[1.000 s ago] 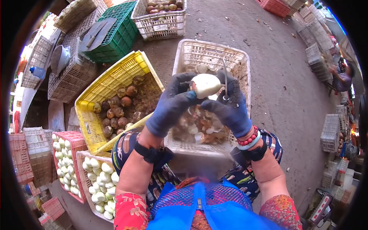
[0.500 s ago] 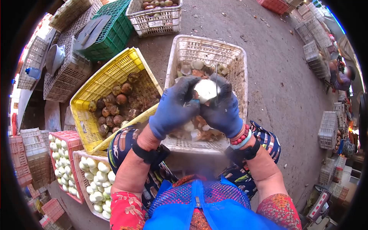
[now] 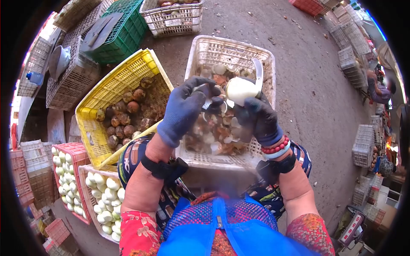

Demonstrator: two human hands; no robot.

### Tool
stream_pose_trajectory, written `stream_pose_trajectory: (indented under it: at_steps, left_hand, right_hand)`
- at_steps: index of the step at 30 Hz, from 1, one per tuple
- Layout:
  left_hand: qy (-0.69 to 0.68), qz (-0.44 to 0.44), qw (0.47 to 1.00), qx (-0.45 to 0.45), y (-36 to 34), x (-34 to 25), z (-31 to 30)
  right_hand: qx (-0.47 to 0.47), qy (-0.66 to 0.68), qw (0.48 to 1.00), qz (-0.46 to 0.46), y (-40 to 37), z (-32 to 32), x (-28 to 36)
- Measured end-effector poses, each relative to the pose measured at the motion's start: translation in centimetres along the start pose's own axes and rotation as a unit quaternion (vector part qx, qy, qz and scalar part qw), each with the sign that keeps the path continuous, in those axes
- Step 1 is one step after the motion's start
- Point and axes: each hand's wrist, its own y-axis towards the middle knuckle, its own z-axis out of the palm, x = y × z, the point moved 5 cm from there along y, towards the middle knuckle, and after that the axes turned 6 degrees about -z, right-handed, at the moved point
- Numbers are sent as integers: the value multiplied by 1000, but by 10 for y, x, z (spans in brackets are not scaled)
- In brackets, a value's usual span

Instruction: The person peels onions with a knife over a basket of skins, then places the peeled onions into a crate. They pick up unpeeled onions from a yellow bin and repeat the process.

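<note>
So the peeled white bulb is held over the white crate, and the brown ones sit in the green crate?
No: the head view shows the brown ones in the yellow crate, not a green one. The peeled white bulb is indeed held over the white crate.

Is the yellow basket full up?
No, partly full: brown round things cover only part of the yellow basket; bare mesh shows beyond them.

Concrete ground (image 3: 311,94), gritty. On it: white crate (image 3: 200,55) w/ peelings; yellow crate (image 3: 124,81) just beside, w/ brown unpeeled bulbs; green crate (image 3: 128,36) behind; pink crate (image 3: 83,155) w/ peeled white ones, left; empty crates (image 3: 363,149) stacked right.
</note>
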Motion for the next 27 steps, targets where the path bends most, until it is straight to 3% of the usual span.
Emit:
stream_pose_trajectory:
  at_steps: [1,2,4,8,9,11,13,15,17,18,19,20,23,25,27]
  left_hand:
    - [71,-3,997,-27,7,7,-10]
    - [197,67,977,-45,7,5,-14]
    - [436,200,874,-79,2,-5,-9]
    - [160,-13,986,45,-2,-4,5]
    - [165,22,986,13,-3,-5,5]
    - [178,93,978,-48,-6,-7,5]
    - [184,132,973,-54,-9,-10,7]
    - [194,165,966,-50,-10,-6,10]
    - [208,191,959,-37,-7,9,18]
    - [183,162,969,-36,-7,13,21]
    - [157,133,978,-35,-6,16,24]
    - [132,104,985,-33,-5,19,24]
    - [171,78,982,-23,-1,25,14]
    - [82,71,994,-18,0,25,10]
    - [-11,44,999,-9,-1,21,12]
  right_hand:
    - [19,64,998,15,1,-10,-6]
    - [38,127,991,30,2,-18,-11]
    - [28,130,990,52,3,-31,-18]
    - [-16,109,991,70,1,-26,-21]
    - [-35,106,991,80,0,-22,-20]
    - [26,152,984,93,6,-33,-33]
    - [19,76,996,48,9,-23,-26]
    - [-55,-125,989,-53,9,-9,-16]
    - [-84,-184,977,-73,9,-7,-18]
    - [-98,-213,969,-82,7,-8,-18]
    - [-57,-360,917,-165,5,-6,-15]
    - [-45,-493,832,-252,1,-4,-12]
    - [-70,-392,899,-181,2,-5,-13]
    - [-58,-267,946,-175,1,2,-12]
    - [-39,-301,939,-160,0,5,-3]
